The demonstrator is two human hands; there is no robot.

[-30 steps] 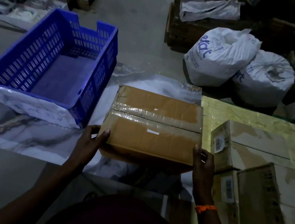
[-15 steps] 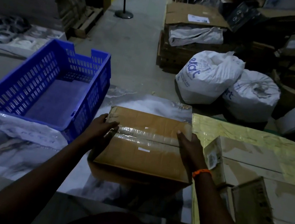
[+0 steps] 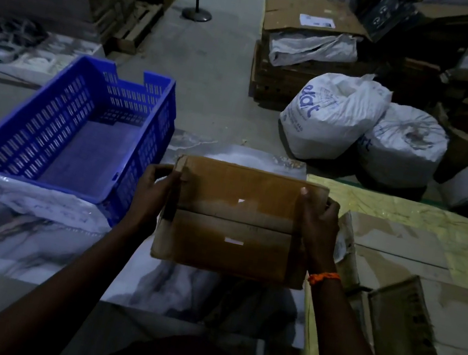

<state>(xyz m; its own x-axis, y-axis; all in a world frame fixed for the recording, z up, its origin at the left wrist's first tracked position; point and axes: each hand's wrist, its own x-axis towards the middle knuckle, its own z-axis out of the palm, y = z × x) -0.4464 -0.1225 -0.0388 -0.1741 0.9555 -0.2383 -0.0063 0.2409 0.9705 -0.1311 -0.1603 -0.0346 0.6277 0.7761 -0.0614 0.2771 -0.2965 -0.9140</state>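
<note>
A taped brown cardboard box (image 3: pixel 232 233) is held up in front of me, tipped so a broad face points at the camera. My left hand (image 3: pixel 152 191) grips its left side, fingers curled round the edge. My right hand (image 3: pixel 317 223) grips the right side, thumb on the front face; an orange band sits on that wrist. The box hangs above a marble-patterned sheet (image 3: pixel 27 241) on the floor.
An empty blue slotted crate (image 3: pixel 139 141) stands to the left on the sheet. Several cardboard boxes (image 3: pixel 401 247) lie on a yellow sheet at right. Two white sacks (image 3: pixel 331 116) and stacked cartons stand behind. A post base (image 3: pixel 196 14) stands in the aisle.
Both hands moved from the box's near corners up to its sides, then lifted and tipped the box toward me. The camera view also rose.
</note>
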